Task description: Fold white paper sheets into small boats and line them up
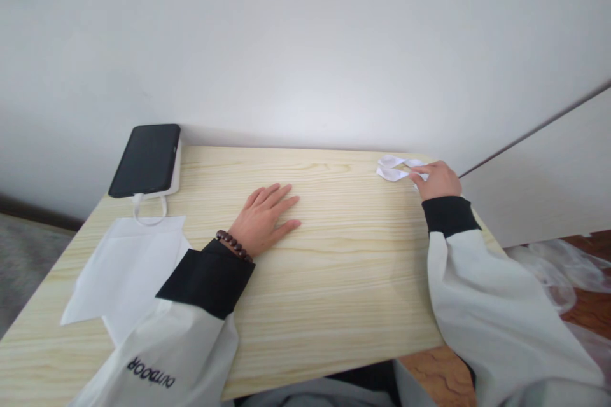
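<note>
My left hand (265, 216) lies flat on the light wooden table (334, 280), palm down, fingers stretched out and slightly apart, holding nothing. A dark bead bracelet sits on that wrist. My right hand (436, 179) reaches to the far right corner of the table, fingers pinched on a small folded white paper piece (394, 167) that rests on the tabletop. Both arms wear white sleeves with black cuffs.
A black phone (147, 159) lies on a white power bank at the far left corner, joined by a short white cable. White paper sheets (126, 270) lie by my left forearm. A white wall stands behind the table; clear plastic lies on the floor at right.
</note>
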`<state>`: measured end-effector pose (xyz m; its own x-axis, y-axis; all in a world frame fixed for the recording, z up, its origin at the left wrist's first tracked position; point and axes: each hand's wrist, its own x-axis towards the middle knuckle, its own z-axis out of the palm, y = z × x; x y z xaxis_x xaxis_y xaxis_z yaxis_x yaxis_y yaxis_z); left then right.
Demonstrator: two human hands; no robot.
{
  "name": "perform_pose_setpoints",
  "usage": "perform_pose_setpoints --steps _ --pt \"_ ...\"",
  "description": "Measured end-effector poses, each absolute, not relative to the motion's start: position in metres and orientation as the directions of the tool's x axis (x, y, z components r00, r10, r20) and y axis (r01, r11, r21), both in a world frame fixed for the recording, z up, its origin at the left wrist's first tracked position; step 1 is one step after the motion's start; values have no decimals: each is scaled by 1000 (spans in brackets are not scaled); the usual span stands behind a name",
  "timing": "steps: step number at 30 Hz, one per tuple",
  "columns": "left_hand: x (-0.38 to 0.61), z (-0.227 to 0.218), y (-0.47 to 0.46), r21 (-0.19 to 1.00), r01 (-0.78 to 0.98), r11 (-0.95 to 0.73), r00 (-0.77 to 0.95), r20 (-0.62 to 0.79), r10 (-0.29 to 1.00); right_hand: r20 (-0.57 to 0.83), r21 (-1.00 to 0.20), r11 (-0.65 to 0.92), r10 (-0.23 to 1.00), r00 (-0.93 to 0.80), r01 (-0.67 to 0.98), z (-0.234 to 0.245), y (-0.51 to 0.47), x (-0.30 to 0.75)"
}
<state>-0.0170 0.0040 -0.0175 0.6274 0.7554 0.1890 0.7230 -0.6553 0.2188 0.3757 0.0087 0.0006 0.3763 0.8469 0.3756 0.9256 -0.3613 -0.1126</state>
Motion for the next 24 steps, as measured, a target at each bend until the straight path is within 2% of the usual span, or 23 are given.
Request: perform_pose_setpoints --steps 3,9,15,18,21,24 --pt "-18 -17 5 221 720 -658 629 193 753 424 -139 -315 838 343 939 -1 7 362" --pt "-14 -19 1 202 732 -651 622 192 759 531 -214 37 843 84 976 -19 -3 299" --pt "-25 -11 -37 143 827 -544 515 198 834 516 -313 333 846 -135 890 -35 -22 212" --pt "-51 -3 -59 63 925 -374 348 251 903 477 -345 453 839 -262 822 -31 -29 173" --pt "-85 4 -79 -39 999 -35 43 254 966 450 -367 501 833 -322 784 -27 -31 147" --pt "-114 7 -95 -106 984 143 -122 179 976 432 -374 520 830 -352 768 -26 -30 136"
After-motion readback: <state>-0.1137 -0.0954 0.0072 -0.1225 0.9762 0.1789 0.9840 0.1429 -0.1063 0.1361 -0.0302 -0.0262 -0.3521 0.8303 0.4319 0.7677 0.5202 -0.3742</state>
